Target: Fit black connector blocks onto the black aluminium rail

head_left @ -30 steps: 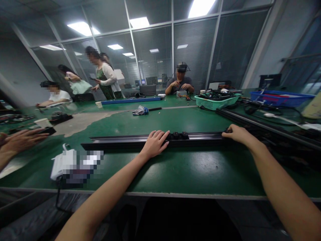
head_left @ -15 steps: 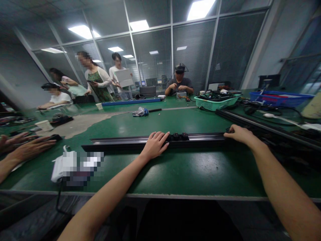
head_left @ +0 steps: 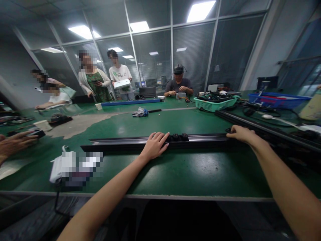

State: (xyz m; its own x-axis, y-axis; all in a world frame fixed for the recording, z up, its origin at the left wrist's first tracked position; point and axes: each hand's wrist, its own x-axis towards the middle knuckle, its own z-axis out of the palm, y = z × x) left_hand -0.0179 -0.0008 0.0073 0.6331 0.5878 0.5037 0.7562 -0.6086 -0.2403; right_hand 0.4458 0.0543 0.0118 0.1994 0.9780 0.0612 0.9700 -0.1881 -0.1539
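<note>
A long black rail (head_left: 117, 143) lies across the green table (head_left: 190, 170) in front of me. My left hand (head_left: 154, 145) rests flat on its middle, fingers stretched out and together, next to a few small black parts (head_left: 178, 136) seated in the rail. My right hand (head_left: 240, 133) is curled over the rail's right end, its fingertips hidden behind the hand.
A white device (head_left: 75, 167) with a cable lies at the front left. Another person's hand (head_left: 15, 143) reaches in from the left edge. More black rails (head_left: 263, 129), a green basket (head_left: 215, 102) of cables and a blue tray (head_left: 278, 99) fill the right. People stand and sit at the far side.
My hands stay on the rail; the right one has slid slightly right. The other person's hand at the left has drawn back. The standing people at the back have shifted.
</note>
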